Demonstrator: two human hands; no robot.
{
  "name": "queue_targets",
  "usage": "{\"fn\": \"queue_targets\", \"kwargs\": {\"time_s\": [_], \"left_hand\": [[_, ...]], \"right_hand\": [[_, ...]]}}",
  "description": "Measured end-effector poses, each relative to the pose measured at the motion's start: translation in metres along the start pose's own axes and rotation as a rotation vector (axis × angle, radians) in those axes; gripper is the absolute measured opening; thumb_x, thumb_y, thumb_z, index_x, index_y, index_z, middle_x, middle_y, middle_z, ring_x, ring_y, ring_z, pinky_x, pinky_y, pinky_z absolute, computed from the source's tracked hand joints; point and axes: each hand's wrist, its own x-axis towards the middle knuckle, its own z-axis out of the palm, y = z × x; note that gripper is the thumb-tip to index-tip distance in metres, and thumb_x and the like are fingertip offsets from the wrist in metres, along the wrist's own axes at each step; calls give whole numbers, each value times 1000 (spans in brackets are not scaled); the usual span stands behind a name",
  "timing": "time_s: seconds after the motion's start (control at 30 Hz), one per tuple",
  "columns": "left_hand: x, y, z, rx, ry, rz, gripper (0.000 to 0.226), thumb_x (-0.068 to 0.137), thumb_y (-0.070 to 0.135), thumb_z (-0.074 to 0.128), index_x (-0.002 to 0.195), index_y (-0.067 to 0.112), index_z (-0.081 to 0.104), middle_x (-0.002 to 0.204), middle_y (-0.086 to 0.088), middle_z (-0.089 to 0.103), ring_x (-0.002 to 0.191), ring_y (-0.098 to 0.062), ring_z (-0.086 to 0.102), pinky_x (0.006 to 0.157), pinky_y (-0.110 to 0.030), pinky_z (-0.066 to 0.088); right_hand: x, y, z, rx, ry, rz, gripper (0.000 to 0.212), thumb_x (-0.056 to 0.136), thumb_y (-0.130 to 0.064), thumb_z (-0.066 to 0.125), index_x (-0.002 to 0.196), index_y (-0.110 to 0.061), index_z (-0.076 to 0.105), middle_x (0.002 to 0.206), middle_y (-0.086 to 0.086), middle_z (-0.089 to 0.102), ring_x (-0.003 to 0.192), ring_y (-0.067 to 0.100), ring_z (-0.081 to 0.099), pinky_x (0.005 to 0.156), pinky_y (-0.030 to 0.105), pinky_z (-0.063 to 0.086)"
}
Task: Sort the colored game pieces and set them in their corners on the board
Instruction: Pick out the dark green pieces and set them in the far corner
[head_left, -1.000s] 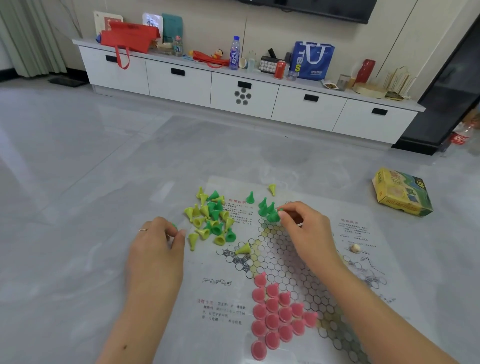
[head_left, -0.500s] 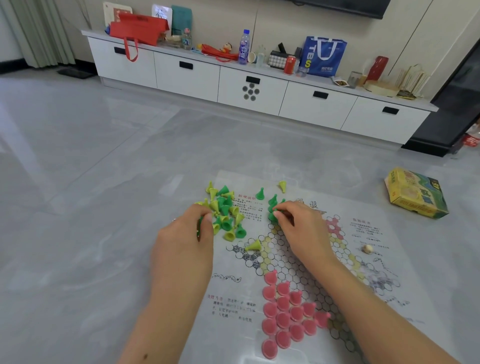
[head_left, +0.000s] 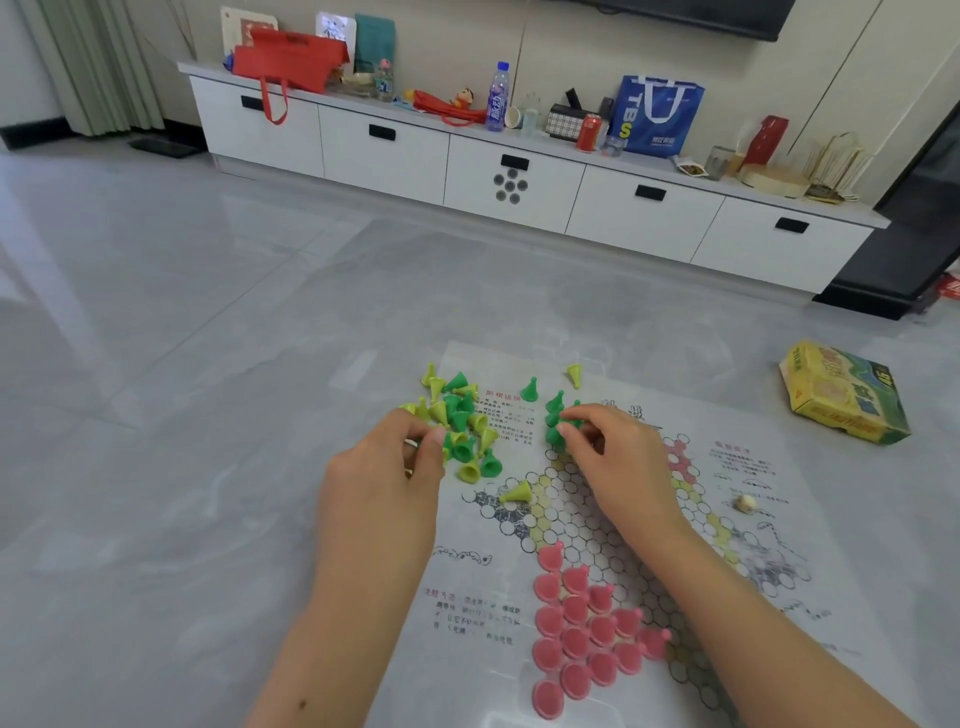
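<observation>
Board (head_left: 613, 525) is a printed paper sheet flat on the grey floor (head_left: 208, 364), long axis running away from the person and skewed right; game box (head_left: 844, 395) sits off its far-right edge, well apart. Pink pieces (head_left: 589, 629) already fill the near corner, upright in rows, so that colour looks done. Mixed pile (head_left: 460, 426) of dark green and yellow-green cones lies on the board's far-left margin, mostly tipped over, not yet sorted. Left hand (head_left: 384, 483) is at the pile's near-left edge, fingers curled, thumb and forefinger pinched on something in the pile; can't tell which colour. Right hand (head_left: 618, 457) is at the far corner of the hex grid, fingertips pinching a dark green piece (head_left: 569, 421) right among the small green cluster (head_left: 556, 421) standing there. Key relation: the green corner lies directly under the right hand, the pile lies to its left and directly under the left hand, so left is nearer for picking, right nearer for placing. Strays: one green cone (head_left: 530, 389) between pile and cluster, one yellow cone (head_left: 574, 375) beyond the cluster, one yellow lying on its side (head_left: 517, 491) on the grid's left arm, between the hands. Small pale die (head_left: 746, 503) on the right margin, untouched.
</observation>
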Motion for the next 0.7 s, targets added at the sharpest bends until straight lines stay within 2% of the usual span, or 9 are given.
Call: {"fn": "queue_targets", "kwargs": {"time_s": [0.1, 0.17, 0.27, 0.4, 0.47, 0.57, 0.7], "left_hand": [[0, 2, 1, -107, -36, -71, 22, 91, 23, 51, 70, 24, 52, 63, 7, 66, 47, -4, 52, 47, -12, 38], [1, 3, 4, -252, -76, -156, 23, 93, 21, 48, 71, 18, 52, 58, 4, 67, 41, -2, 47, 42, -9, 36], [-2, 8, 8, -478, -200, -309, 23, 96, 21, 43, 75, 12, 50, 56, 2, 69, 41, -6, 45, 42, -16, 36], [-6, 18, 13, -444, -394, -325, 25, 96, 23, 43, 73, 13, 48, 54, 1, 68, 38, -7, 39, 39, -14, 32], [0, 25, 15, -437, -444, -321, 26, 95, 23, 45, 71, 12, 48, 50, 2, 64, 35, -6, 34, 35, -11, 28], [4, 37, 25, -439, -488, -288, 24, 94, 20, 46, 71, 11, 50, 45, 3, 60, 35, -7, 29, 34, -11, 25], [-3, 43, 41, -480, -523, -272, 24, 93, 18, 47, 73, 7, 53, 44, 2, 58, 33, -7, 28, 35, -13, 26]], "right_hand": [[-2, -4, -12, 123, 36, 61, 20, 87, -19, 61, 105, -16, 67, 81, -12, 63, 73, -2, 57, 69, 6, 44], [-5, -7, -22, 234, 53, 94, 15, 88, -19, 58, 99, -19, 68, 82, -17, 62, 74, -7, 57, 69, 3, 43], [-14, -17, -34, 403, 35, 118, 14, 89, -18, 55, 93, -27, 66, 73, -15, 61, 67, -9, 55, 61, 11, 44], [-30, -24, -37, 558, -144, 77, 24, 86, -15, 59, 93, -37, 66, 72, -14, 66, 65, -2, 57, 59, 10, 45], [-35, -23, -37, 606, -204, 48, 28, 84, -14, 62, 94, -40, 65, 77, -5, 67, 65, 3, 57, 61, 11, 46], [-36, -21, -36, 674, -239, 35, 30, 82, -11, 65, 96, -37, 66, 80, -2, 67, 67, 0, 58, 63, 13, 47], [-36, -18, -34, 716, -205, 17, 22, 81, -9, 66, 95, -26, 69, 87, -4, 72, 82, 10, 67, 73, 20, 53]]}}
